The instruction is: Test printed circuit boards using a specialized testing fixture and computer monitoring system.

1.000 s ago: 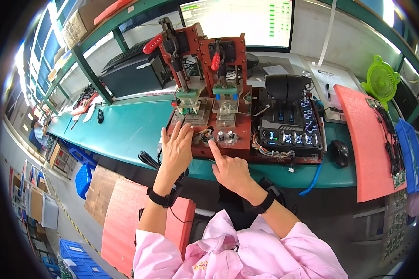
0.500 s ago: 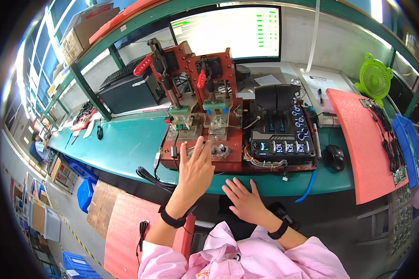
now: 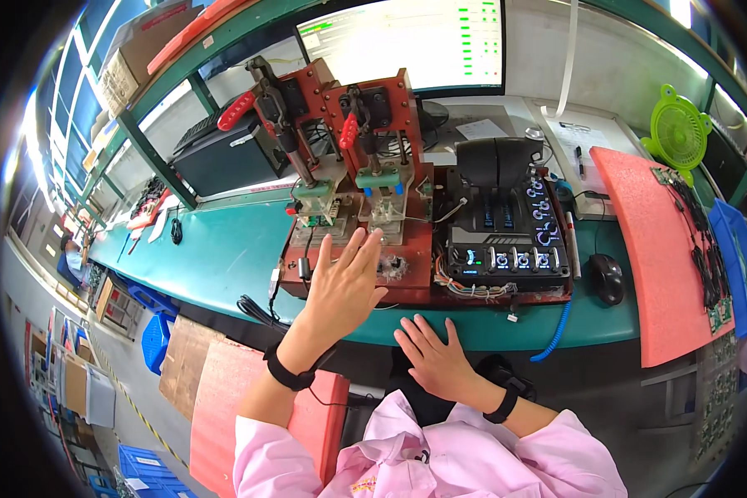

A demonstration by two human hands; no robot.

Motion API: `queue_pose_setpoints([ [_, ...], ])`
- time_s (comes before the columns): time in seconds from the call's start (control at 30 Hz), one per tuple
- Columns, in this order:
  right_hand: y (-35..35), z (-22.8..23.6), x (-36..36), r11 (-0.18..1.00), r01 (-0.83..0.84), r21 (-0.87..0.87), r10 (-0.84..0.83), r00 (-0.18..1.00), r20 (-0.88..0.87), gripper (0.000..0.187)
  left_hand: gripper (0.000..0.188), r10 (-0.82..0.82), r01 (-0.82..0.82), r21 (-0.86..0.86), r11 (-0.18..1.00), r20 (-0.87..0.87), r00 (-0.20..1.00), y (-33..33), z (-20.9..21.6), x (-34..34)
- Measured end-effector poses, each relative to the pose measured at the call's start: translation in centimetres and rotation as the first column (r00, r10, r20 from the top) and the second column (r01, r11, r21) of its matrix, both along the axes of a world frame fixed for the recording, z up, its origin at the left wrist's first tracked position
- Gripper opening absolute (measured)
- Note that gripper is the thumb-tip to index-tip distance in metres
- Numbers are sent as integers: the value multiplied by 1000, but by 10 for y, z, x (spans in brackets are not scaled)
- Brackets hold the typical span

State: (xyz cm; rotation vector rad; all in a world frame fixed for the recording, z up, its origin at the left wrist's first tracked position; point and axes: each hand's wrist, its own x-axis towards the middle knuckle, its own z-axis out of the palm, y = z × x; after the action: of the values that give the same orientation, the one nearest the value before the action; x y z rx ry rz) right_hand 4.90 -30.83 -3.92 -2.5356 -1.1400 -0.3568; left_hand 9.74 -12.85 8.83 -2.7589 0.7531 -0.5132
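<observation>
My left hand (image 3: 344, 286) is over the front of the red base of a test fixture (image 3: 415, 274), fingers stretched out and apart; I cannot tell whether it touches the base. Just beyond its fingertips, a green circuit board (image 3: 322, 219) sits under the left of two toggle clamps, which has a red handle (image 3: 236, 111). Behind the hand stands the second clamp, also with a red handle (image 3: 349, 131), above a clear block (image 3: 386, 206). At the table's front edge my right hand (image 3: 436, 358) lies with fingers spread, holding nothing.
Right of the fixture sits a black control box (image 3: 502, 224) with lit blue digits and knobs. Farther right are a black mouse (image 3: 607, 280), a pink foam sheet (image 3: 639, 274) with cabled boards, a blue tray (image 3: 737, 266) and a green fan (image 3: 678, 131). A lit monitor (image 3: 402, 50) stands behind.
The whole view has shifted slightly. My left hand has turned a little, and its thumb now shows out to the right. My right hand stays nearly where it was.
</observation>
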Motion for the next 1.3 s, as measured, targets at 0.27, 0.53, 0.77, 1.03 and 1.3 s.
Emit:
queue_pose_setpoints([
  [0.27, 1, -3, 0, 1000, 17, 14, -17, 1000, 7, 71, 52, -14, 13, -135, 991, -9, 1000, -32, -8, -7],
  [0.53, 3, -2, 0, 999, 21, 42, -21, 1000, -6, 71, 54, -60, 52, -168, 984, -39, 997, -23, -2, 2],
  [0.77, 2, -4, 1, 999, 22, 25, -21, 999, -25, 70, 53, 1, -12, -162, 987, -68, 998, -19, 4, 3],
  [1.03, 0, 0, 1, 1000, 5, -8, -5, 998, -63, 73, 47, -6, -6, -141, 990, -87, 996, -11, 2, 0],
  [1.3, 0, -1, 0, 1000, -1, -4, 0, 999, -35, 73, 39, -8, -6, -286, 958, -46, 999, -24, -17, -4],
])
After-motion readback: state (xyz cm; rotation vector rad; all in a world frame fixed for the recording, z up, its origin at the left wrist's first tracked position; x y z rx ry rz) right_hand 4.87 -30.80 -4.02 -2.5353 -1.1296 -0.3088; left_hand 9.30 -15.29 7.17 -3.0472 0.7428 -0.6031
